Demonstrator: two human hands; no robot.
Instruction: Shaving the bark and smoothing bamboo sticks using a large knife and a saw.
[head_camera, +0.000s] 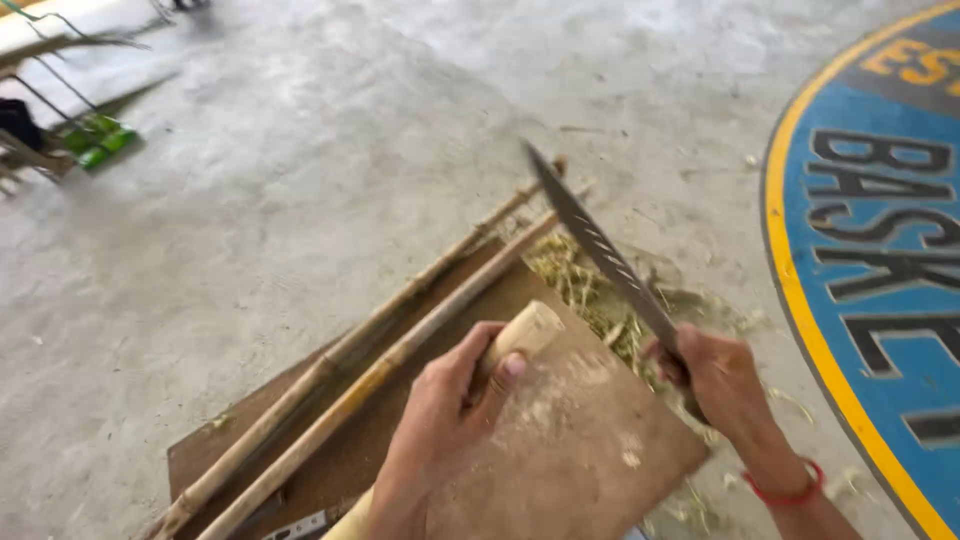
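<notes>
**Blade raised over a bamboo piece**

Left hand (440, 420) closed around a short, pale, round-ended bamboo piece (525, 333), held tilted over a flat brown wooden board (570, 450). Right hand (715, 375) clenched on the handle of a long dark steel blade (600, 250), tip angled up and away. Beside the board, two long yellowish bamboo poles (350, 385) on grey concrete floor (300, 180); green-yellow shavings (585, 290) behind.

Left hand (440, 415) grips bamboo piece (520, 335); right hand (722, 378) raises knife (600, 250).
</notes>
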